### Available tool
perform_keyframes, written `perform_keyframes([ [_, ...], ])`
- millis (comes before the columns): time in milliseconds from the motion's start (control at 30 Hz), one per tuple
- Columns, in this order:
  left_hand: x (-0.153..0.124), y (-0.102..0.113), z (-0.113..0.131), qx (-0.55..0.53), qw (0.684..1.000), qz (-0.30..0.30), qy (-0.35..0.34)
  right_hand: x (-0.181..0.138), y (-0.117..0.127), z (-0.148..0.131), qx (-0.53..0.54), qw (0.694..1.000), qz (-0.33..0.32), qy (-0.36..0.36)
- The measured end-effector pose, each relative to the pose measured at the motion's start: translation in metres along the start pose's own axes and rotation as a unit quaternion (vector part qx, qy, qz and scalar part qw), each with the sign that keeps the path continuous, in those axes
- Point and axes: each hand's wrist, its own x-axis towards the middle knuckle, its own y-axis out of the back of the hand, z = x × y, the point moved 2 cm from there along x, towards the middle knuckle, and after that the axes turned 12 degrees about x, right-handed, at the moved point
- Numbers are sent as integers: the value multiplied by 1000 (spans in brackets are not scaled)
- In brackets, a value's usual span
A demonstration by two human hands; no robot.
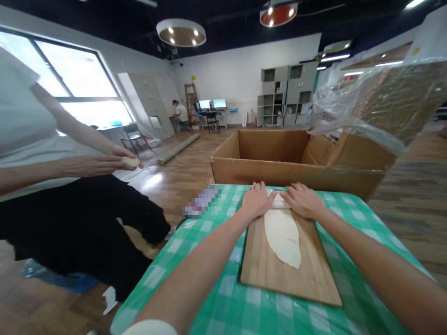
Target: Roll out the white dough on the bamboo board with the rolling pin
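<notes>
A long, thin sheet of dough (283, 237) lies on a wooden board (260, 263), tapering toward me. Across its far end sits a pale rolling pin (279, 204), mostly covered by my hands. My left hand (257, 200) grips the pin's left part, and my right hand (304, 200) grips its right part. Both thumbs point inward over the dough, with only a short stretch of the pin showing between them. Both arms reach far forward along the sides of the board.
A green checked cloth (206, 260) covers the table. Behind its far edge stands a large open cardboard box (296, 170). A blurred item (201, 202) lies at the left edge. On the left, another person (42, 153) holds a small dough piece (130, 162).
</notes>
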Motion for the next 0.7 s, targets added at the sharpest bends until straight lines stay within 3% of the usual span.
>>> perform_keyframes([
  [167, -44, 18, 10, 18, 1000, -1, -21, -42, 9, -23, 30, 999, -8, -9],
  [400, -111, 28, 15, 28, 992, 50, -111, -109, 15, -34, 64, 995, 5, 78],
  [533, -95, 27, 14, 16, 996, 18, -89, -93, 15, -30, 75, 995, -26, 59],
  [700, -33, 14, 5, -17, 998, -48, -34, -27, 6, -13, 73, 996, -45, -8],
])
